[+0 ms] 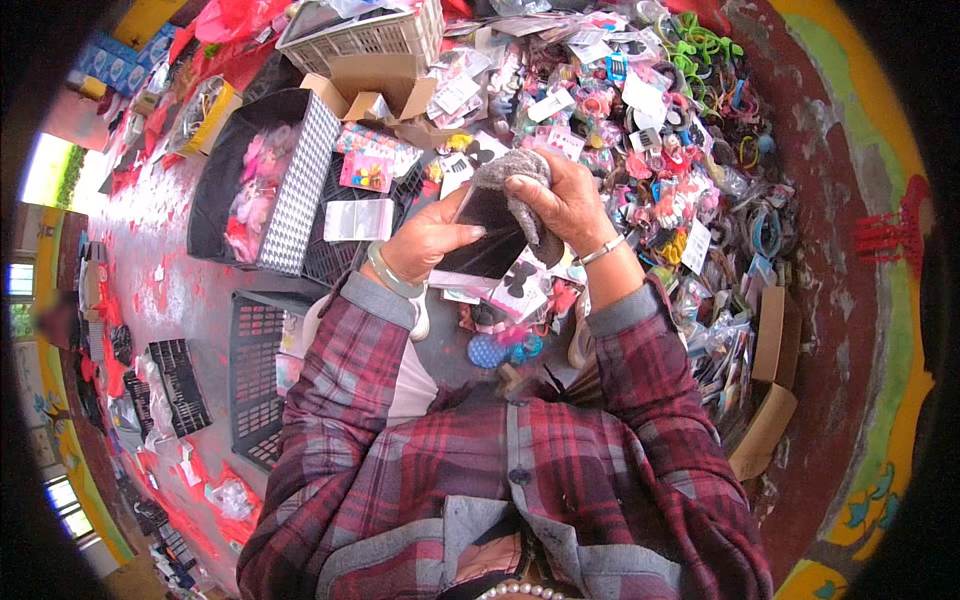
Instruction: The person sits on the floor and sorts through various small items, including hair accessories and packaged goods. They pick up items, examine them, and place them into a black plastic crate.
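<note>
My left hand (432, 238) is closed on the side of a dark, glossy flat rectangular packet (490, 240) with a pale lower edge, the thumb lying across its face. At the packet's upper right corner, my right hand (572, 205) pinches a grey fuzzy knitted cloth piece (512, 170). That piece is bunched over the top edge and hangs down on the right side. Its full shape is hidden by the fingers. Just below the packet are cards with black bow shapes (520, 280) and a round blue dotted item (486, 351).
A heap of packaged hair accessories (650, 150) spreads ahead and to the right. On the left stand a black bin with a houndstooth side (300, 190) and a black plastic crate (258, 375). Farther off are an open cardboard box (375, 75) and a pale basket (360, 45).
</note>
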Available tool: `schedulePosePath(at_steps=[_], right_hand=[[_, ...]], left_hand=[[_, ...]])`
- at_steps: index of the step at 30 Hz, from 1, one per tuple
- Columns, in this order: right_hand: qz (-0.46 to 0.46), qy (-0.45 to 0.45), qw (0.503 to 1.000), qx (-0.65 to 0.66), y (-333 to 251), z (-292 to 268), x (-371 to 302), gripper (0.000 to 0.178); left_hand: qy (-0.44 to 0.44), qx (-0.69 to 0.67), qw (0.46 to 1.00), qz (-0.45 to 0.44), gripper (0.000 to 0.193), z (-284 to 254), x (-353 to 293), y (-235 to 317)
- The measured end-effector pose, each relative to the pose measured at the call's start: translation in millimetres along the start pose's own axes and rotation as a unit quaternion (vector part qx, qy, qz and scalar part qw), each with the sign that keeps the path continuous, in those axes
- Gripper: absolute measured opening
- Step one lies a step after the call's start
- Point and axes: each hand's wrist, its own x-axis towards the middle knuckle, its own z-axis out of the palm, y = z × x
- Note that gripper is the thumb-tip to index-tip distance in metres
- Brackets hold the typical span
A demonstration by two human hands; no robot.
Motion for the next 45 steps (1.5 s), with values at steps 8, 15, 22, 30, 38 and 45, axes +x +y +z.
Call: schedulePosePath(at_steps=[8,15,22,30,38,45], right_hand=[[0.138,0.169,0.924,0.316,9,-9,6,0.031],[0.147,0.011,0.898,0.414,9,-8,1,0.038],[0.076,0.047,0.930,0.355,-15,36,-7,0.036],[-0.006,0.137,0.990,0.015,-16,49,-9,0.038],[-0.060,0.196,0.975,0.089,-9,36,-5,0.037],[-0.121,0.079,0.969,-0.199,-25,62,-15,0.050]], left_hand=[[0.049,-0.057,0.996,0.041,0.054,-7,-4,5],[0.152,-0.173,0.958,0.170,0.062,-14,2,11],[0.228,-0.077,0.968,0.071,0.049,-17,21,-22],[0.128,-0.334,0.930,0.078,0.048,3,21,-13],[0.213,-0.251,0.940,0.087,0.047,0,23,-14],[0.196,-0.289,0.929,0.122,0.057,14,25,-30]])
